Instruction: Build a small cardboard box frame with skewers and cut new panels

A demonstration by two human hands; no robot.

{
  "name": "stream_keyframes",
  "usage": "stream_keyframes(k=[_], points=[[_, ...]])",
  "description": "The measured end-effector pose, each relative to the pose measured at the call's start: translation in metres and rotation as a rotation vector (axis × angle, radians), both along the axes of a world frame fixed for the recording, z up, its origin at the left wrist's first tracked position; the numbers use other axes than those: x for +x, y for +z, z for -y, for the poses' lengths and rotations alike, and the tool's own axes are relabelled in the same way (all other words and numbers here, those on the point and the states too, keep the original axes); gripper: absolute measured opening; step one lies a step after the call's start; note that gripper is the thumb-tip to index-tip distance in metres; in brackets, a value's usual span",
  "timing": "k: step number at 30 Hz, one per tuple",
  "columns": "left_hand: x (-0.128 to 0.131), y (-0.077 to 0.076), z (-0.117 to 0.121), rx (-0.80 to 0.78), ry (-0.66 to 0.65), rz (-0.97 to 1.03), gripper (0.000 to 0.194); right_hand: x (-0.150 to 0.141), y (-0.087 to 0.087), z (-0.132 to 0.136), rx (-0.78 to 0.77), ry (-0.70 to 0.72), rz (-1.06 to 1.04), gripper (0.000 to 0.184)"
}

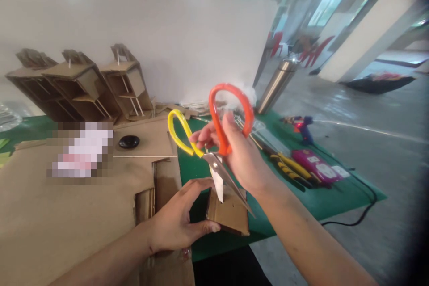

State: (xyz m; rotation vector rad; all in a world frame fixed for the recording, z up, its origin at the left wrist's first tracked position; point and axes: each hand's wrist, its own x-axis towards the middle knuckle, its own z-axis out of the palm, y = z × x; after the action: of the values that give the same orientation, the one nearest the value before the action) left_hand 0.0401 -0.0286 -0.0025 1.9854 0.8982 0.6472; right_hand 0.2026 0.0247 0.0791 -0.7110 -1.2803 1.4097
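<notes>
My right hand (pixel 236 154) grips scissors (pixel 217 143) with one orange and one yellow handle, thumb through the orange loop. The blades are spread and point down into a small brown cardboard piece (pixel 231 216). My left hand (pixel 176 221) pinches that cardboard piece from its left side, thumb below and fingers on top. Both hands hover over the edge of a green mat (pixel 321 201).
A large cardboard sheet (pixel 67 214) covers the left. Three cardboard shelf models (pixel 83 87) stand at the back by a white wall. A black round object (pixel 129 141), a steel flask (pixel 276 85), a glue gun (pixel 301 125), yellow-black tools (pixel 288 165) and a pink box (pixel 317 165) lie around.
</notes>
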Motion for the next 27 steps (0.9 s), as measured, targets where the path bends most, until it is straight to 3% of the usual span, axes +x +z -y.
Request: stream_keyframes(k=[7, 13, 20, 27], points=[[0.0, -0.002, 0.0, 0.021, -0.014, 0.002, 0.065, 0.009, 0.003, 0.004, -0.016, 0.096, 0.061, 0.061], [0.0, -0.001, -0.001, 0.016, -0.053, 0.008, 0.064, 0.008, 0.0, 0.003, -0.01, 0.173, -0.056, 0.059], [-0.001, -0.002, -0.003, 0.048, -0.157, 0.035, 0.049, 0.008, 0.0, 0.003, 0.054, 0.262, -0.174, 0.052], [-0.001, 0.005, -0.004, -0.056, -0.232, -0.004, 0.05, 0.013, 0.001, 0.01, 0.122, 0.44, -0.176, 0.051]])
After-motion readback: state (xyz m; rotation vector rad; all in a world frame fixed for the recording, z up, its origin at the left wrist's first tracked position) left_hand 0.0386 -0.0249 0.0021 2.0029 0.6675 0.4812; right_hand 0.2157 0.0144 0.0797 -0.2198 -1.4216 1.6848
